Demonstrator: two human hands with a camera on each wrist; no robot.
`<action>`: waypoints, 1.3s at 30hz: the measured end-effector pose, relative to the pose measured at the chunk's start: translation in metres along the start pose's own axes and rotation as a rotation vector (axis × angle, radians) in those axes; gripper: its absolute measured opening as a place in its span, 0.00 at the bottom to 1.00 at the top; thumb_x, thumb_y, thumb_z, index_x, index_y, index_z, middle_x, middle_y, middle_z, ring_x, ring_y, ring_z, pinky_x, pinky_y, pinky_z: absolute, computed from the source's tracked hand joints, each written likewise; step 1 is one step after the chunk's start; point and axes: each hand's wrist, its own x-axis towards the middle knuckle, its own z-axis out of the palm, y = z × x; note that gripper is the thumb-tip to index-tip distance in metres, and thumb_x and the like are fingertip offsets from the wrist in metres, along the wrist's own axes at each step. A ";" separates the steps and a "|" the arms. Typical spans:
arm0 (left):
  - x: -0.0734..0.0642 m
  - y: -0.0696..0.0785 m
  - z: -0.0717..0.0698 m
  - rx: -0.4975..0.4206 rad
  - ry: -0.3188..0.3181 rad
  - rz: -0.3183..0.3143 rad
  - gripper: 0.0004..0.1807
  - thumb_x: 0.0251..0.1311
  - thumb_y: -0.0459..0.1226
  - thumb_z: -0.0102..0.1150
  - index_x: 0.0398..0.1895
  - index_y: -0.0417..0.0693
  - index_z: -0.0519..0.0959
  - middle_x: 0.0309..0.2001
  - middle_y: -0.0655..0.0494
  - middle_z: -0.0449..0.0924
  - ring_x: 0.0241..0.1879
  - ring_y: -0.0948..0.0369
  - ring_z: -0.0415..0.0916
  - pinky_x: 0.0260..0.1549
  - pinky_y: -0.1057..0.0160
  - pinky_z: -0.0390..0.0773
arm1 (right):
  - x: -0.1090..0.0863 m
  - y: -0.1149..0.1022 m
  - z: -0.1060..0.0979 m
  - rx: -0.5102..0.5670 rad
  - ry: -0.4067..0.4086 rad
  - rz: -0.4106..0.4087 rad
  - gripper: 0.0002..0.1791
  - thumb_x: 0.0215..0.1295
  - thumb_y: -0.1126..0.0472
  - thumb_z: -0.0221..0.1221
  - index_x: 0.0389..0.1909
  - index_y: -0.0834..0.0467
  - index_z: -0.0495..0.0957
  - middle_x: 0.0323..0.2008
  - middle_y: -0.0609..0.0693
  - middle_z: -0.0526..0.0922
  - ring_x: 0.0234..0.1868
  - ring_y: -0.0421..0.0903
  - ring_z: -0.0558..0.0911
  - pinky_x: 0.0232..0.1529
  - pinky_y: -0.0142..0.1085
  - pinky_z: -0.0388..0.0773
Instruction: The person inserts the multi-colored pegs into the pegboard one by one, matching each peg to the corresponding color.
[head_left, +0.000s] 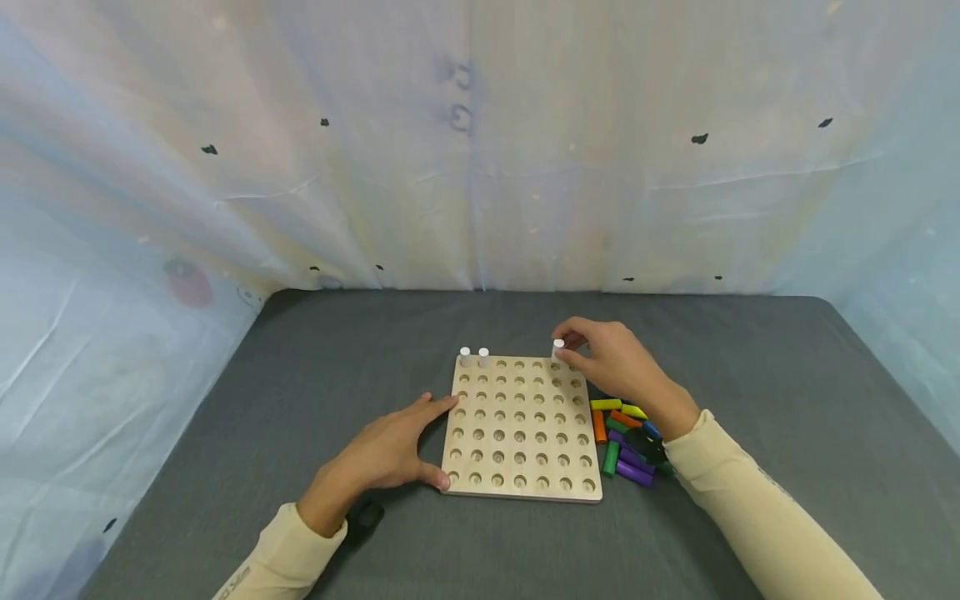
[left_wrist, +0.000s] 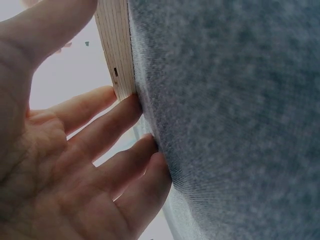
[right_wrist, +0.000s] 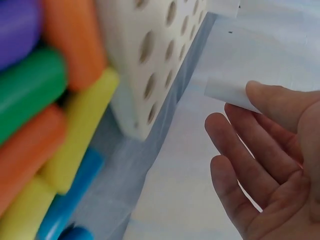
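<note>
A pale wooden board (head_left: pixel 528 425) with rows of round holes lies on the grey cloth. Two white pegs (head_left: pixel 465 357) stand upright in its far row at the left corner. My right hand (head_left: pixel 611 357) pinches another white peg (right_wrist: pixel 227 94) between thumb and fingers, over the far row toward the right corner. In the right wrist view that peg is apart from the board. My left hand (head_left: pixel 386 446) rests at the board's left side, thumb at the near corner and forefinger farther up the edge. The left wrist view shows its loosely extended fingers against the board's side (left_wrist: pixel 116 50).
Several coloured pegs lie in a loose pile right of the board, among them yellow (head_left: pixel 606 404), orange (head_left: pixel 598 427), green (head_left: pixel 611 458) and purple (head_left: pixel 634 473) ones. My right wrist partly covers the pile. A pale curtain (head_left: pixel 480 167) hangs behind the table (head_left: pixel 750 375).
</note>
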 end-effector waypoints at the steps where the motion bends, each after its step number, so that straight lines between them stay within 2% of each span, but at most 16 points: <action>1: 0.000 0.000 0.000 0.000 0.002 -0.001 0.59 0.34 0.56 0.80 0.75 0.69 0.61 0.77 0.44 0.56 0.71 0.40 0.64 0.57 0.34 0.70 | 0.002 -0.003 0.001 0.004 -0.003 -0.002 0.15 0.69 0.54 0.62 0.54 0.54 0.80 0.45 0.49 0.87 0.46 0.47 0.85 0.43 0.45 0.81; 14: 0.002 0.000 0.000 0.014 0.012 0.009 0.59 0.33 0.57 0.80 0.76 0.69 0.61 0.77 0.43 0.56 0.71 0.41 0.64 0.58 0.36 0.71 | 0.025 -0.025 0.013 0.066 -0.050 -0.054 0.15 0.69 0.56 0.62 0.54 0.55 0.80 0.44 0.49 0.88 0.45 0.46 0.86 0.43 0.42 0.81; 22: 0.004 0.000 0.000 0.012 0.011 0.000 0.59 0.33 0.57 0.80 0.75 0.68 0.61 0.77 0.43 0.57 0.71 0.41 0.65 0.58 0.37 0.71 | 0.040 -0.033 0.029 0.076 -0.116 -0.017 0.14 0.69 0.54 0.62 0.53 0.52 0.80 0.44 0.46 0.86 0.45 0.44 0.84 0.44 0.41 0.80; 30: 0.002 0.001 0.001 0.007 0.015 0.011 0.59 0.32 0.57 0.80 0.75 0.66 0.62 0.76 0.42 0.58 0.70 0.40 0.66 0.57 0.36 0.71 | 0.046 -0.037 0.040 0.066 -0.132 -0.006 0.13 0.68 0.55 0.63 0.51 0.51 0.81 0.43 0.47 0.86 0.45 0.44 0.84 0.47 0.42 0.80; 39: 0.004 -0.001 0.001 0.018 0.023 -0.004 0.59 0.32 0.56 0.81 0.75 0.67 0.62 0.76 0.43 0.58 0.70 0.41 0.65 0.57 0.35 0.71 | 0.048 -0.040 0.045 0.050 -0.130 -0.015 0.11 0.68 0.56 0.64 0.49 0.51 0.82 0.42 0.47 0.87 0.43 0.43 0.84 0.45 0.41 0.80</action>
